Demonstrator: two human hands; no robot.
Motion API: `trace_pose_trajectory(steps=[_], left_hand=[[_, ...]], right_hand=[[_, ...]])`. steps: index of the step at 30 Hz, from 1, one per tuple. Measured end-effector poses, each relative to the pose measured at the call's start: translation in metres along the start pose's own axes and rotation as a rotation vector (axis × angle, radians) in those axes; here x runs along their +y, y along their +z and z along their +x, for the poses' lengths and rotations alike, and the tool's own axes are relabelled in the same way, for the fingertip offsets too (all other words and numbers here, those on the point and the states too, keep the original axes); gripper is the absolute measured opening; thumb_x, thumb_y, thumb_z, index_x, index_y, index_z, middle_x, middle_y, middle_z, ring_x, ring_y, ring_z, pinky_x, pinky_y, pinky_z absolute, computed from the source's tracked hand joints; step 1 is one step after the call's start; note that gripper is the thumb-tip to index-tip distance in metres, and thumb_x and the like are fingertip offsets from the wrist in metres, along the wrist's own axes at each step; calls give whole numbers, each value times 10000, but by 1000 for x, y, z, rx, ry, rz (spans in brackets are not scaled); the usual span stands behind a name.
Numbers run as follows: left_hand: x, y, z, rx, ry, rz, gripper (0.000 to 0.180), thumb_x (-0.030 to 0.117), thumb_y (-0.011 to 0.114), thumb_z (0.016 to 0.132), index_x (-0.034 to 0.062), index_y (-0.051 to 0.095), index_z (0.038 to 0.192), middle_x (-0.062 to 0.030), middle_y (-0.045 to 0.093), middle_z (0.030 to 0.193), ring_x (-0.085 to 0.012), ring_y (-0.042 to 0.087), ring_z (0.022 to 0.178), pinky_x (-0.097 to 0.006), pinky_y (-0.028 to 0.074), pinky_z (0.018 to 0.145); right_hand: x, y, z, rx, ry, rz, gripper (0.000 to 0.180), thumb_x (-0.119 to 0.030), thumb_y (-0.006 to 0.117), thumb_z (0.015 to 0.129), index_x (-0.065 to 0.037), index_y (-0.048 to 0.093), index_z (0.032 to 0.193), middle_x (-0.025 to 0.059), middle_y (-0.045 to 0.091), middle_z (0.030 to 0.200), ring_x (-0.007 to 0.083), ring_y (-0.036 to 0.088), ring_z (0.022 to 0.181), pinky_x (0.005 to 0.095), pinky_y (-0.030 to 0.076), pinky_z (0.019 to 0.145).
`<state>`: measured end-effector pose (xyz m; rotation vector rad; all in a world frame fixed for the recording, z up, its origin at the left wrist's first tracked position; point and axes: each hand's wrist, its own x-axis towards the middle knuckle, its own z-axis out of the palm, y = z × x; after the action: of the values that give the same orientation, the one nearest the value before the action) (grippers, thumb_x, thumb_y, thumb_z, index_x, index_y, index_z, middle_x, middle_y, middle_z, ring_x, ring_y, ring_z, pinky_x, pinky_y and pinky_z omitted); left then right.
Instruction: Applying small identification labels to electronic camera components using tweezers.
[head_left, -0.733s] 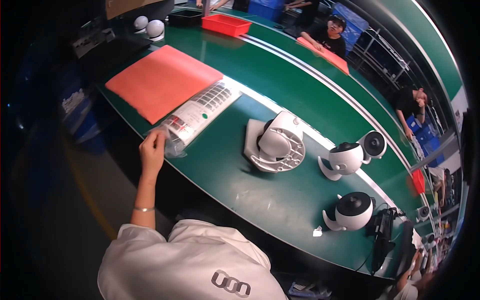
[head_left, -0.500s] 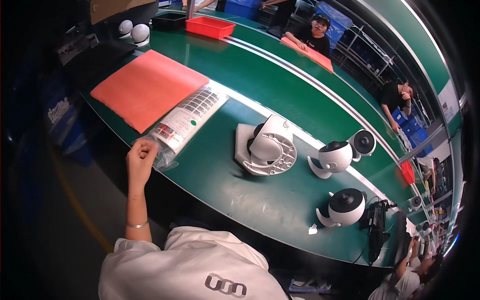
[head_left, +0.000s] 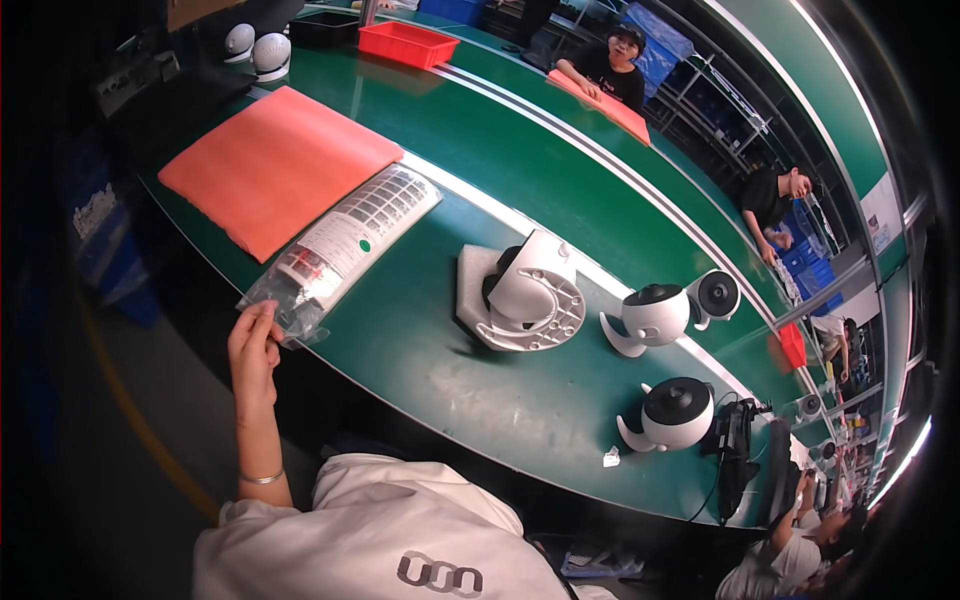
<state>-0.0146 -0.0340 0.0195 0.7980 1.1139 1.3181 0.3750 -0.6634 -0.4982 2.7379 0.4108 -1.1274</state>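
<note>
My left hand [head_left: 254, 347] reaches up from the lower left, a thin bracelet on its wrist. Its fingertips pinch the near end of a clear plastic bag [head_left: 345, 243] that lies over the front edge of the green table [head_left: 440, 375]. Inside the bag is a long white panel with rows of small keys and a red and white label. The bag's far end rests against an orange foam mat [head_left: 272, 165]. My right hand is out of sight; only my white shirt shows at the bottom.
A white curved housing on a white pad [head_left: 522, 298] sits mid-table. Two white round fan-like units [head_left: 655, 312] [head_left: 675, 412] stand to its right, beside a black cabled device [head_left: 735, 455]. A red bin [head_left: 405, 42] is far back. Other people work across the belt.
My left hand has slid from the bag's side to its near end at the table edge and now pinches it. The view has shifted slightly.
</note>
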Motion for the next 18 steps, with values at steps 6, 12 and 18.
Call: trace_pose_trajectory(steps=[6, 12, 18], left_hand=[[1, -23, 2, -198, 52, 354, 371, 172, 491, 946, 15, 603, 1263, -5, 529, 600, -43, 430, 470, -193, 305, 429], [15, 9, -2, 42, 558, 1136, 193, 243, 689, 849, 57, 681, 799, -104, 506, 524, -298, 496, 476, -358, 402, 497], [-14, 14, 26, 28, 720, 801, 200, 235, 702, 850, 50, 647, 798, -109, 495, 528, -287, 446, 459, -374, 390, 485]], right_hand=[[-49, -62, -71, -41, -59, 69, 332, -424, 626, 814, -121, 724, 907, 130, 668, 753, 240, 655, 722, 384, 476, 611], [-50, -109, -113, -216, -111, 139, 292, -402, 620, 827, -118, 685, 840, 84, 591, 678, 198, 563, 631, 355, 402, 553], [-81, -173, -162, -387, -183, 224, 275, -380, 614, 840, -115, 646, 773, 37, 513, 603, 155, 471, 540, 327, 328, 494]])
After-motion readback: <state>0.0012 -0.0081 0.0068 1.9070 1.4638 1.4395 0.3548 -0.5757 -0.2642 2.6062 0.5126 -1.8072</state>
